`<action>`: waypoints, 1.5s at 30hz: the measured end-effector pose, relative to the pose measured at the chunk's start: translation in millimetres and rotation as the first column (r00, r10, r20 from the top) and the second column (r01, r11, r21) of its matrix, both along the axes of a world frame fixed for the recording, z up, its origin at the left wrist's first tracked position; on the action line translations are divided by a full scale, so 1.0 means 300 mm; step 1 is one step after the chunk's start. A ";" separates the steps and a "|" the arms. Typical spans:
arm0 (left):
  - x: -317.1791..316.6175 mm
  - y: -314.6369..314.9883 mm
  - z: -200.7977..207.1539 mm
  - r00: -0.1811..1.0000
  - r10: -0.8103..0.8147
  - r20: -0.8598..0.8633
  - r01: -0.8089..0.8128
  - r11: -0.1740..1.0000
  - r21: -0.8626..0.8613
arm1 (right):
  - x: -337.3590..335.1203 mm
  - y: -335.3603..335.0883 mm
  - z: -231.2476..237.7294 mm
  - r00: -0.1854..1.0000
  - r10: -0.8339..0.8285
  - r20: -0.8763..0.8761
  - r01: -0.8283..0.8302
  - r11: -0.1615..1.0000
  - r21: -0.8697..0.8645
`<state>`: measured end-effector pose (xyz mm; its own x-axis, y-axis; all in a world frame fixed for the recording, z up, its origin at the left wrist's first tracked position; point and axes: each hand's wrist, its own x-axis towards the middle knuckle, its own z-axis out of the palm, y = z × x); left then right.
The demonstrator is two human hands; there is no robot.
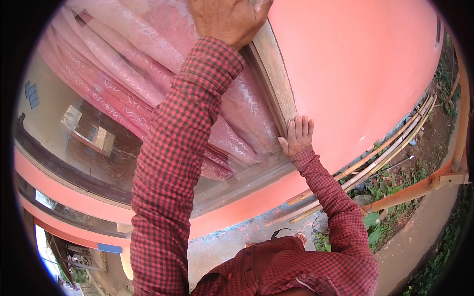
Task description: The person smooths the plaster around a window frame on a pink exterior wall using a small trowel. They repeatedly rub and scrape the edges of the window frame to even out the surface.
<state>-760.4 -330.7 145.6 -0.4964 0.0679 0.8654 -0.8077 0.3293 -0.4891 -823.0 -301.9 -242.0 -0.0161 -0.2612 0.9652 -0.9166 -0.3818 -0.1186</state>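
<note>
My left hand is raised at the top of the view, beside the wooden window frame. Its back and part of the thumb show, but the fingertips pass out of the picture, so whatever they hold or press is hidden. Lower down, my right hand lies flat with fingers extended, over the frame's lower corner and the edge of the pink wall. Behind the window glass hangs a pink patterned curtain. Both arms wear red and black checked sleeves.
Bamboo poles lie along the wall's base at the right. A bamboo rail runs beyond them, near leafy plants and bare soil. A concrete ledge lies below the window. The glass at the left carries reflections.
</note>
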 end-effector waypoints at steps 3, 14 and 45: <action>0.058 0.030 0.021 1.000 0.029 -0.003 -0.029 1.000 0.006 | 0.051 0.017 0.112 0.998 0.067 0.023 -0.067 0.998 0.018; 0.335 0.578 -0.684 0.934 -0.325 0.150 0.179 0.787 0.591 | 0.013 0.036 0.012 0.997 0.083 -0.007 -0.082 0.993 0.080; 1.929 1.904 -2.075 0.387 0.911 -0.144 0.582 -0.120 0.805 | 1.294 0.763 0.282 0.502 0.760 0.412 -0.844 0.536 0.040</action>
